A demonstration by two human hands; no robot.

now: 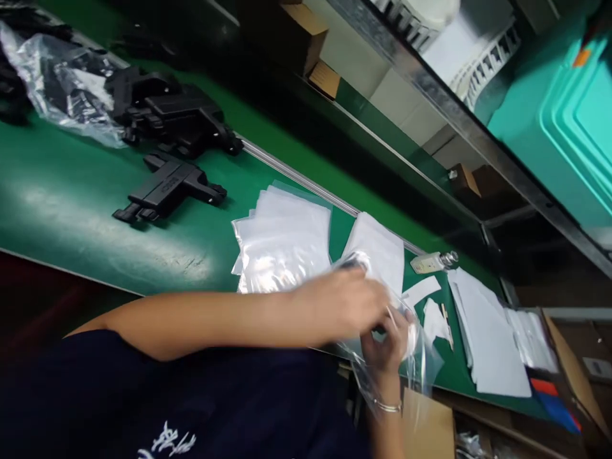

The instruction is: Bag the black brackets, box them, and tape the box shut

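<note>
My left hand and my right hand meet over the front edge of the green bench, both closed on a clear plastic bag. A dark part shows at the bag's top by my left fingers; motion blur hides its shape. The bag hangs down past my right wrist, which wears a thin bracelet. A stack of empty clear bags lies just behind my left forearm. A single black plastic part rests on the bench to the left, and a heap of similar black parts sits behind it.
A second pile of white bags and sheets of white paper lie to the right, with a small bottle between them. A crumpled plastic wrap sits far left. A cardboard box stands below the bench edge.
</note>
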